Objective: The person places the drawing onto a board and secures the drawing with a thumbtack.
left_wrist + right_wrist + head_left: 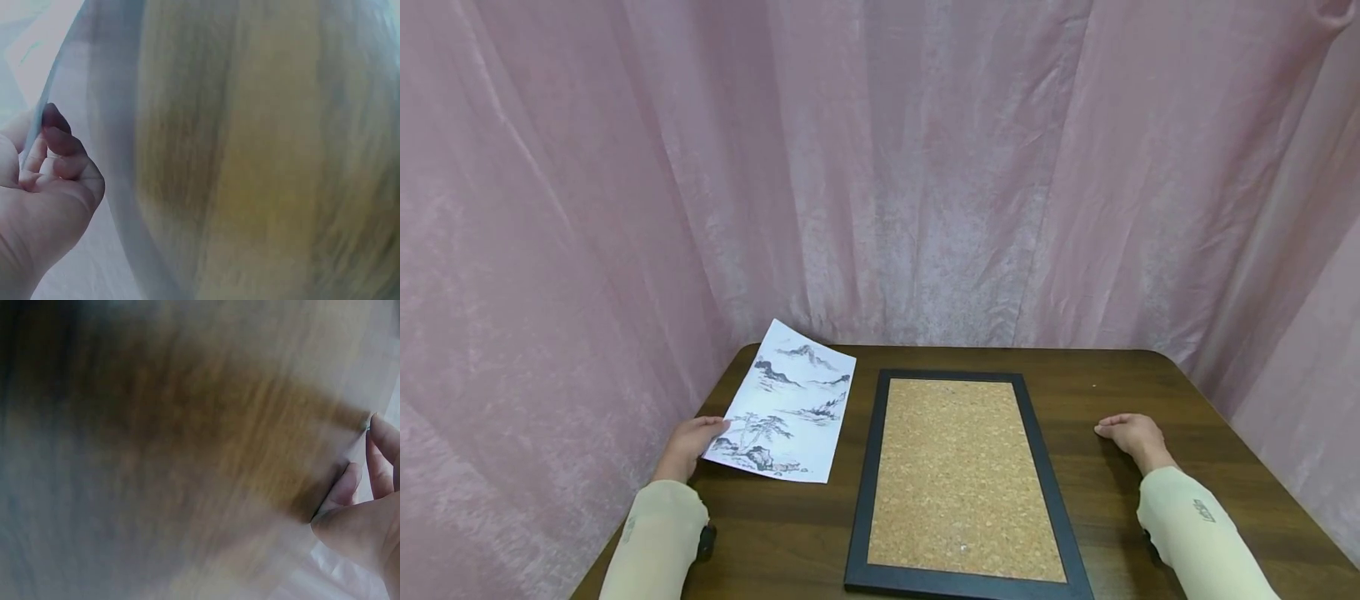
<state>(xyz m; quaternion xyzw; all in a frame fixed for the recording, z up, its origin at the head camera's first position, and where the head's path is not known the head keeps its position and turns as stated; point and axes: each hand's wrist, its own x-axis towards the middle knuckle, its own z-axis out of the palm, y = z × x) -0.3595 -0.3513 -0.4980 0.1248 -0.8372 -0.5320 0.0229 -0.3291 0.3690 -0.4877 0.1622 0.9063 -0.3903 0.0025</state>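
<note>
A white sheet of paper point(786, 408) printed with an ink landscape of mountains and trees is held by its lower left edge, slightly tilted at the table's left side. My left hand point(692, 442) pinches that edge between thumb and fingers; the left wrist view shows the paper edge-on in the fingers point(59, 134). In the middle of the table lies a cork board point(962, 475) with a black frame. To its right, my right hand point(1131, 437) is just over the tabletop, fingers loosely bent. Nothing held shows between the thumb and fingers in the right wrist view point(369, 487).
The dark brown wooden table point(760, 542) has rounded far corners. Pink velvet curtains point(925, 183) hang behind it and along both sides. A tiny pale speck point(1093, 386) lies on the tabletop beyond the right hand.
</note>
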